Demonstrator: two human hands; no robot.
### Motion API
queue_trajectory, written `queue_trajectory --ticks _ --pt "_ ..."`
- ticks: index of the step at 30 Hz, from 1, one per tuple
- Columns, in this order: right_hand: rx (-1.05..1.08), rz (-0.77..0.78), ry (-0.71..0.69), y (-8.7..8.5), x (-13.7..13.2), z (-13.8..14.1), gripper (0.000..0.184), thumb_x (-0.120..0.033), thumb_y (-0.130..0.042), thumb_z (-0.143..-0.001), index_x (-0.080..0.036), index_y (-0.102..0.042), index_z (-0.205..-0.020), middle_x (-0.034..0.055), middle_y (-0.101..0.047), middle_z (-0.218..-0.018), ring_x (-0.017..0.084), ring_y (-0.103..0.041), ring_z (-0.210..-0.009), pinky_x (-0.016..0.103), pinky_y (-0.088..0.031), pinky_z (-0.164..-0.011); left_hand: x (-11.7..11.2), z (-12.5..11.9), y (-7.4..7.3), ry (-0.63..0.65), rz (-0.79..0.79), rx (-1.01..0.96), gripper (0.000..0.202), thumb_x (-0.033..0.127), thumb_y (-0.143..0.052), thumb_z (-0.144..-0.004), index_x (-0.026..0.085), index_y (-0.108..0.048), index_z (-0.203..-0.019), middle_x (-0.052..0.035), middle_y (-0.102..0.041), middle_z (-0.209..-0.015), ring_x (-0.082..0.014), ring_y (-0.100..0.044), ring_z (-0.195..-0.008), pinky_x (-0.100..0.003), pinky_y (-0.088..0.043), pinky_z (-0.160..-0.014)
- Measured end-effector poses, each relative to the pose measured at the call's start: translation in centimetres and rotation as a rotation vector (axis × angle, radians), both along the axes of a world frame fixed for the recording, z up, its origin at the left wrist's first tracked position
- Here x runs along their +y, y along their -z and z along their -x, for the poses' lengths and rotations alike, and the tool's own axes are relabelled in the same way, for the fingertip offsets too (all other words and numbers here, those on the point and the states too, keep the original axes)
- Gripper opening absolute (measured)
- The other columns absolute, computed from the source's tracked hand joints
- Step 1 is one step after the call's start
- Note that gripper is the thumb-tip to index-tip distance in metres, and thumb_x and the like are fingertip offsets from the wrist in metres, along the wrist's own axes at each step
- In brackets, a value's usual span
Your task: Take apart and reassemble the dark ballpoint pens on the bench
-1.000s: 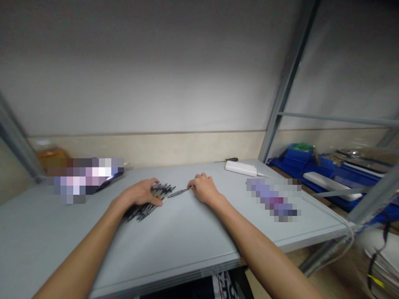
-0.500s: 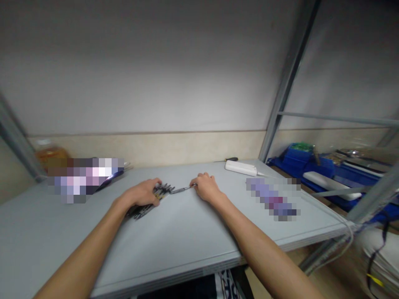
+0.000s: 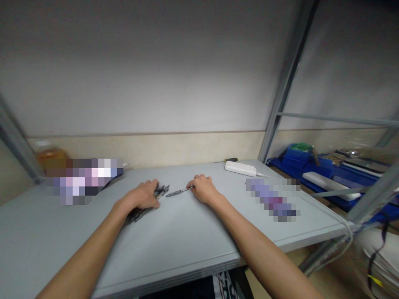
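Head view shows your right hand (image 3: 202,189) curled knuckles-up on the grey table (image 3: 187,236), its fingertips pinched on the near end of a single pen (image 3: 178,192). That pen lies flat, long axis running left and slightly toward you from the right hand, its free tip pointing at your left hand (image 3: 144,195). The tip stops just short of the left fingers, so the pen lies across most of the gap between your two hands while only the right one grips it.

Your left hand lies palm-down, fingers closed over a bundle of dark pens (image 3: 146,207). The bundle's long axis slants from the fingertips back toward your wrist, and pen ends stick out on both sides of the hand.

Farther out past the right hand, well apart, lies a white tool (image 3: 241,167) with a screwdriver (image 3: 229,160) behind it. Blue bins (image 3: 299,155) stand on the next shelf beyond.
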State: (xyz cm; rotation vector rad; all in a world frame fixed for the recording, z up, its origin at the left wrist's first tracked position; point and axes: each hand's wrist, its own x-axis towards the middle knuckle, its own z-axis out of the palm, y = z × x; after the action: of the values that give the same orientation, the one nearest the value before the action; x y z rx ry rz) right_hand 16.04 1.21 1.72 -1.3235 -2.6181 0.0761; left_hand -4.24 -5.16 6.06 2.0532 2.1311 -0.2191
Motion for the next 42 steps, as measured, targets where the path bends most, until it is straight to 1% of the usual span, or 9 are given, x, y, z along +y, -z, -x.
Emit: queue_trajectory --ticks 6,13,16,19,26,30,35,40,42 --pt "0.013 0.003 -0.003 -0.1 -0.1 0.0 0.031 -0.020 -0.040 -0.085 -0.029 -0.063 -0.103 0.0082 -0.056 -0.101 0.022 -0.044 -0.098 0.036 -0.029 -0.079 0.1 0.2 0.0 0.016 -0.003 0.006 0.076 0.028 -0.058 -0.057 0.009 -0.035 -0.127 -0.0176 -0.051 -0.118 -0.0263 -0.051 -0.105 -0.032 -0.043 -0.086" --pt "0.003 0.021 0.002 -0.2 -0.2 0.0 0.030 -0.022 -0.040 -0.086 -0.028 -0.063 -0.103 0.0083 -0.056 -0.103 0.023 -0.044 -0.100 0.036 -0.029 -0.081 0.2 0.6 0.3 0.059 -0.020 -0.016 0.069 0.024 -0.054 -0.061 0.016 -0.037 -0.127 -0.0129 -0.056 -0.112 -0.0238 -0.055 -0.099 -0.031 -0.044 -0.083" --pt "0.012 0.019 0.001 -0.2 -0.2 0.0 0.031 -0.022 -0.039 -0.086 -0.028 -0.063 -0.103 0.0083 -0.056 -0.103 0.022 -0.044 -0.100 0.037 -0.028 -0.081 0.3 0.8 0.5 0.085 -0.035 -0.021 0.064 0.019 -0.050 -0.064 0.017 -0.039 -0.127 -0.0122 -0.056 -0.114 -0.0231 -0.055 -0.102 -0.031 -0.043 -0.086" --pt "0.020 0.018 -0.002 -0.1 -0.2 -0.1 0.030 -0.023 -0.040 -0.085 -0.028 -0.063 -0.103 0.0082 -0.057 -0.103 0.022 -0.045 -0.099 0.036 -0.028 -0.081 0.4 0.8 0.6 0.093 -0.043 -0.029 0.061 0.016 -0.048 -0.065 0.016 -0.042 -0.126 -0.0129 -0.055 -0.118 -0.0231 -0.053 -0.106 -0.031 -0.042 -0.089" --pt "0.003 0.030 0.000 0.1 0.0 -0.1 0.032 -0.023 -0.038 -0.085 -0.029 -0.062 -0.106 0.0085 -0.055 -0.105 0.022 -0.044 -0.100 0.036 -0.027 -0.081 0.1 0.8 0.2 0.074 -0.015 -0.045 0.069 0.012 -0.046 -0.066 0.014 -0.031 -0.133 -0.0135 -0.051 -0.126 -0.0218 -0.051 -0.111 -0.029 -0.040 -0.092" --pt "0.012 0.025 0.000 -0.1 -0.1 0.0 0.031 -0.023 -0.039 -0.084 -0.028 -0.063 -0.103 0.0084 -0.056 -0.104 0.022 -0.045 -0.099 0.036 -0.028 -0.080 0.2 1.1 0.3 0.090 -0.016 -0.075 0.068 0.014 -0.046 -0.064 0.015 -0.034 -0.131 -0.0119 -0.051 -0.126 -0.0227 -0.051 -0.110 -0.030 -0.040 -0.091" --pt "0.008 0.033 0.008 -0.4 -0.4 0.0 0.030 -0.023 -0.040 -0.085 -0.028 -0.063 -0.104 0.0084 -0.056 -0.104 0.023 -0.045 -0.100 0.036 -0.028 -0.081 0.2 1.1 0.4 0.071 -0.013 -0.088 0.071 0.020 -0.047 -0.064 0.015 -0.030 -0.133 -0.0122 -0.051 -0.126 -0.0236 -0.051 -0.110 -0.032 -0.040 -0.091" --pt "0.021 0.017 -0.009 -0.3 -0.3 0.0 0.030 -0.022 -0.041 -0.085 -0.028 -0.063 -0.104 0.0085 -0.056 -0.103 0.023 -0.045 -0.100 0.037 -0.029 -0.081 0.1 0.7 0.2 0.046 -0.027 -0.067 0.076 0.040 -0.051 -0.067 0.013 -0.028 -0.135 -0.0149 -0.052 -0.121 -0.0267 -0.051 -0.108 -0.034 -0.040 -0.089" --pt "0.036 0.008 -0.022 -0.2 -0.3 0.0 0.029 -0.022 -0.043 -0.084 -0.028 -0.064 -0.103 0.0085 -0.057 -0.102 0.022 -0.046 -0.099 0.037 -0.030 -0.081 0.2 0.5 0.6 0.056 -0.056 -0.049 0.076 0.042 -0.051 -0.067 0.013 -0.030 -0.134 -0.0160 -0.052 -0.119 -0.0279 -0.049 -0.109 -0.035 -0.040 -0.090"
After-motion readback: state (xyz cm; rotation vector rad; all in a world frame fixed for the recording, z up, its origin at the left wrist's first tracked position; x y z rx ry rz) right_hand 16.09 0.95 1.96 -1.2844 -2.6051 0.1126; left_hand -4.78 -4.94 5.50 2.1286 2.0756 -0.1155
